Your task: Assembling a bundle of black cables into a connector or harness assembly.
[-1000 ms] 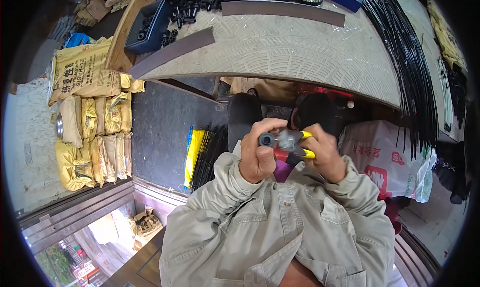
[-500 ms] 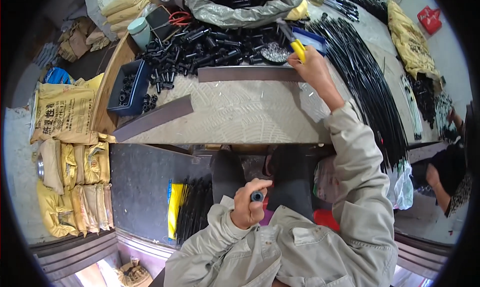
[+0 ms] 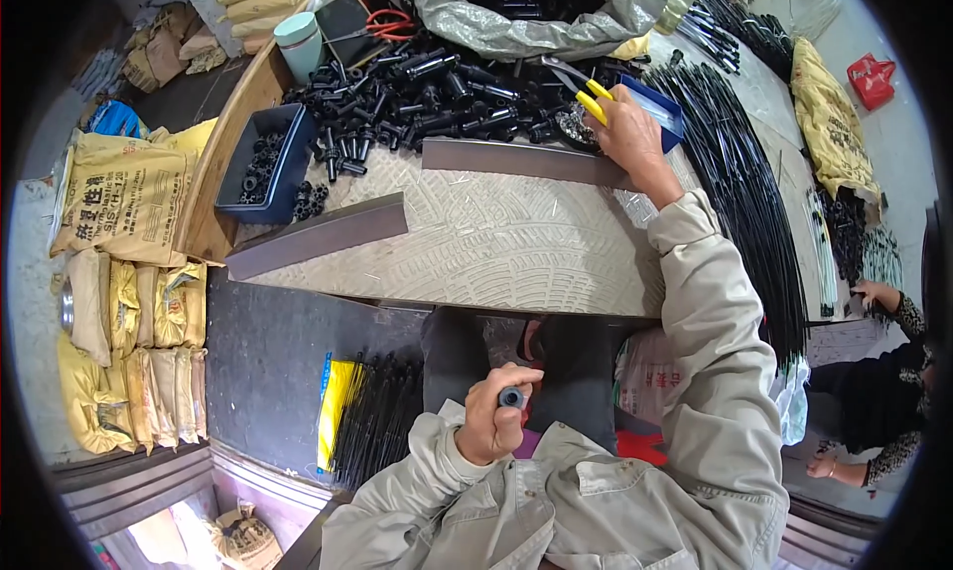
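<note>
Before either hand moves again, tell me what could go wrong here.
The right hand holds yellow-handled pliers close to the small shiny pieces; a knock could scatter them.

The left hand grips a dark tubular part away from the bench, so it might drop past the edge if the grip slackens.

The right sleeve appears near the long black rods and could possibly snag one.

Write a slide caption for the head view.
Right hand holds yellow-handled pliers beside a blue tray while the left hand grips a dark cylindrical part.
</note>
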Demonstrator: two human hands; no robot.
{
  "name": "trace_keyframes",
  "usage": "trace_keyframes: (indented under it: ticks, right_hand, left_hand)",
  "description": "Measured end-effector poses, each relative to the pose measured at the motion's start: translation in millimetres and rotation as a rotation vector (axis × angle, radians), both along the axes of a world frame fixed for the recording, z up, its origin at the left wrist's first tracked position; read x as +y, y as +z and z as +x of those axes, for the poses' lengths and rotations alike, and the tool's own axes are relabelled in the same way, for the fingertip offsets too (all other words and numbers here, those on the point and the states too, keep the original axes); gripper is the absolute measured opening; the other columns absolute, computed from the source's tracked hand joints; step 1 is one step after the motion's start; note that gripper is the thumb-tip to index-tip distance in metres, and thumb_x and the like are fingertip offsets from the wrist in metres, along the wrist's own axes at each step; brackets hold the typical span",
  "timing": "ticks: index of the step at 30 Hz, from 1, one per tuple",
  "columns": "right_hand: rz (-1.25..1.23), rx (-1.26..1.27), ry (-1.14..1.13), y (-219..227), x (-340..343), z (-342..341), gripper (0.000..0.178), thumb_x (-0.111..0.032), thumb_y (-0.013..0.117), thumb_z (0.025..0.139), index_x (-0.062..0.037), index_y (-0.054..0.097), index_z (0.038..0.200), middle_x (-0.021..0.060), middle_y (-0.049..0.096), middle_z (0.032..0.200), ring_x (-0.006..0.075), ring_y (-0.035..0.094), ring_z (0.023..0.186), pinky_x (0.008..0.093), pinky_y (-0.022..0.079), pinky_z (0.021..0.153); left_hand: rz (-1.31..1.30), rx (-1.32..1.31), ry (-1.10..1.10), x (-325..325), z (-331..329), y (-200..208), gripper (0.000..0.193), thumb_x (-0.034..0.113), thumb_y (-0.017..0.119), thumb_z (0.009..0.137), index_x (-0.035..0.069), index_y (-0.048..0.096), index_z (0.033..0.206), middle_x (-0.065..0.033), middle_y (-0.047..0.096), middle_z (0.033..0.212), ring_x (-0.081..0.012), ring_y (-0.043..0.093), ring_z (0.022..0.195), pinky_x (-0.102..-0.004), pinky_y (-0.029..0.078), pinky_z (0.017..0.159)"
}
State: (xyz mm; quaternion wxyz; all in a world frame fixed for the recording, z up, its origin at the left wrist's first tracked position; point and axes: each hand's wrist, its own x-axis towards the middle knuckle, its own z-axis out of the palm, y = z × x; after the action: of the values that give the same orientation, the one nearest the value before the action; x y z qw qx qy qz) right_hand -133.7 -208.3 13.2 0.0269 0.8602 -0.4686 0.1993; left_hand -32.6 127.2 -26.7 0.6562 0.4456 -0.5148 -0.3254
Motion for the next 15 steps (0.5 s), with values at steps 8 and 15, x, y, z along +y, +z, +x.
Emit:
trace_keyframes:
  ticks: [8,15]
  right_hand:
    - [1.081,-1.186,0.459,24.8,170.5,-15.8,0.008,-0.010,0.059,0.080,-0.0041,0.054,0.077,0.0047,0.049,0.077,0.0106,0.045,0.062,0.0230,0.040,0.057]
    - [1.027,-1.465,0.570,17.9,273.6,-13.3,0.013,-0.013,0.063,0.080,-0.0021,0.057,0.081,0.0095,0.048,0.091,0.0132,0.047,0.079,0.0237,0.040,0.066]
  left_hand:
    - [0.041,0.205,0.077,-11.3,11.2,18.7,0.050,0.042,0.029,0.095,-0.003,0.051,0.097,-0.0014,0.042,0.060,-0.0073,0.035,0.051,-0.0232,0.028,0.047]
    - [-0.018,0.079,0.022,0.4,-10.9,42.9,0.047,0.042,0.030,0.095,-0.002,0.047,0.093,-0.0048,0.045,0.067,-0.0109,0.039,0.052,-0.0251,0.031,0.046]
